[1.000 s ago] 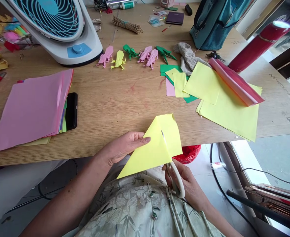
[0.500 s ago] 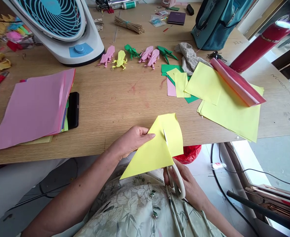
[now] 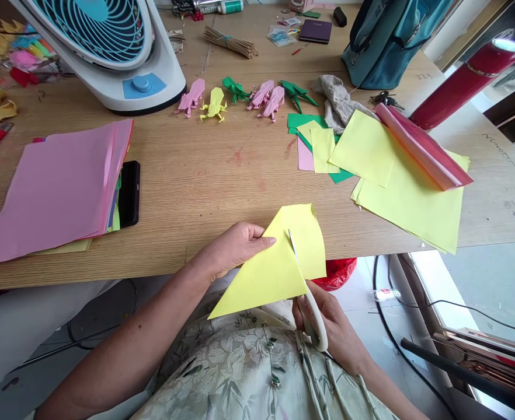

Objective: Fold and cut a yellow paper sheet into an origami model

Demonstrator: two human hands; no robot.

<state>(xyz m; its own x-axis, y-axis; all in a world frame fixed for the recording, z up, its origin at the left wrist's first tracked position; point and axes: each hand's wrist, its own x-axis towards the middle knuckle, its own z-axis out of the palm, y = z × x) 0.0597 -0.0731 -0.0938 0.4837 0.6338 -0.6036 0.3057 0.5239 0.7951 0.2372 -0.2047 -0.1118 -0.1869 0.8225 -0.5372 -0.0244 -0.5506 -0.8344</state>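
Yellow sheet (image 3: 266,274) part cut, held above the table (image 3: 205,181) edge.
Our left hand (image 3: 235,248) fingers pinch the sheet; our right hand (image 3: 334,329) fingers grip the scissors (image 3: 315,318), blade near mid-sheet. We judge the upper half uncut.

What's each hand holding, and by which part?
Left hand pinches the yellow paper at its left edge; right hand grips the scissors by the white handle.

Home craft table (image 3: 205,175), origami frogs (image 3: 213,105)
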